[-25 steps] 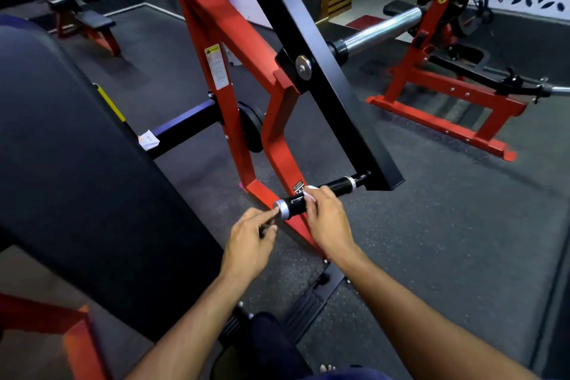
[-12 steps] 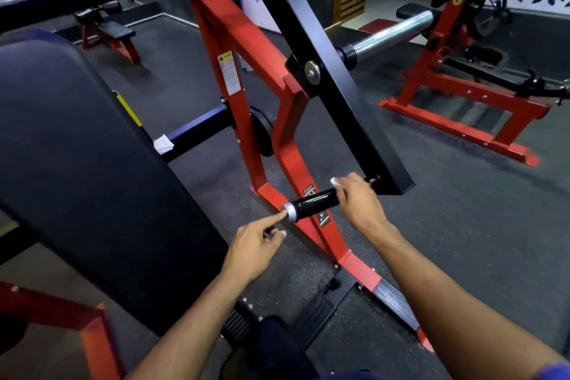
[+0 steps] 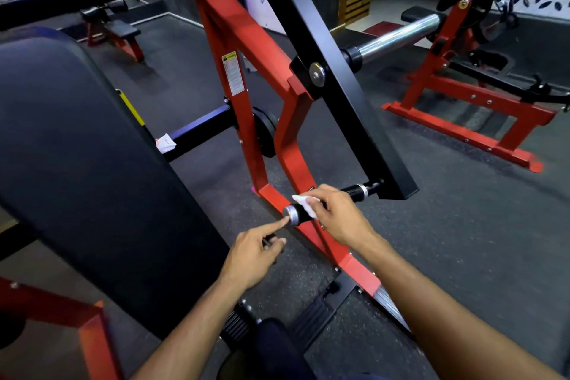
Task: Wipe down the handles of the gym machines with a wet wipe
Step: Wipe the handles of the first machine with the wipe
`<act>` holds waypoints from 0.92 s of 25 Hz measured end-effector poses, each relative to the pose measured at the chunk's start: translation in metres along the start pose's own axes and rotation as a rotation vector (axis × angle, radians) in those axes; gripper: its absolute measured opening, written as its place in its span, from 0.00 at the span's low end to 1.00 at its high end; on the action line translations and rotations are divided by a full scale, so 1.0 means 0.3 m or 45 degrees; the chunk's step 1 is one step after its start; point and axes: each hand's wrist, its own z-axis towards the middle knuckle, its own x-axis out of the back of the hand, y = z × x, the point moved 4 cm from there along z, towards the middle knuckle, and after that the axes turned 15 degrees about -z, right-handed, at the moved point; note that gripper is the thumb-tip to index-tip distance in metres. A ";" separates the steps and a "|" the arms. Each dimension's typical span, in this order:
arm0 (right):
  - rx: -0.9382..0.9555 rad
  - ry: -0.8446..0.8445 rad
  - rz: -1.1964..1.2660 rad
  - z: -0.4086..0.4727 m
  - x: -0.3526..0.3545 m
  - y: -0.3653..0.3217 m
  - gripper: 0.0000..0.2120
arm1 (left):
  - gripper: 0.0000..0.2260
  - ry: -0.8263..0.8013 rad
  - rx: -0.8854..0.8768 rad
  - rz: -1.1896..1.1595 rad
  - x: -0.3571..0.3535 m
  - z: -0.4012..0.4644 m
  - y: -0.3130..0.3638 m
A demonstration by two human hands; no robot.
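Here the right hand [image 3: 336,216] grips the wet wipe [image 3: 305,205] around the black handle [image 3: 324,203]; left hand [image 3: 253,253], grasping nothing, steadies its metal cap [image 3: 290,215]. Better to twist fully around.

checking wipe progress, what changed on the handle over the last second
The right hand slid the wet wipe up the handle toward the black arm, then back down near the silver end cap. The left hand kept one fingertip on that cap.

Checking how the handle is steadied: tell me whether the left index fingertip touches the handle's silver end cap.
Touching. The head view shows the left hand with its index fingertip meeting the lower edge of the silver end cap, no gap visible.
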 end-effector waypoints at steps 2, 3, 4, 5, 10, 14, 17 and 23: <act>-0.122 0.170 -0.163 0.014 0.070 0.120 0.12 | 0.21 -0.003 -0.016 0.030 0.007 -0.001 -0.008; -0.219 0.264 -0.249 0.016 0.103 0.185 0.12 | 0.23 -0.004 -0.023 0.038 0.009 -0.001 -0.007; -0.313 0.334 -0.320 0.012 0.126 0.244 0.12 | 0.24 -0.008 -0.031 0.051 0.008 0.002 -0.002; -0.371 0.362 -0.382 0.008 0.131 0.282 0.12 | 0.26 -0.011 -0.041 0.069 0.008 0.008 0.007; -0.265 0.349 -0.304 -0.043 -0.023 0.223 0.11 | 0.32 -0.078 -0.066 0.302 -0.012 0.043 0.051; -0.223 0.395 -0.051 -0.075 -0.081 0.096 0.14 | 0.26 0.055 -0.108 0.459 -0.014 0.058 0.080; -0.138 0.342 0.217 -0.113 -0.101 0.014 0.13 | 0.23 0.071 -0.140 0.636 -0.014 0.063 0.106; -1.313 0.583 1.257 -0.230 -0.107 0.239 0.08 | 0.23 0.034 -0.156 0.763 -0.016 0.057 0.131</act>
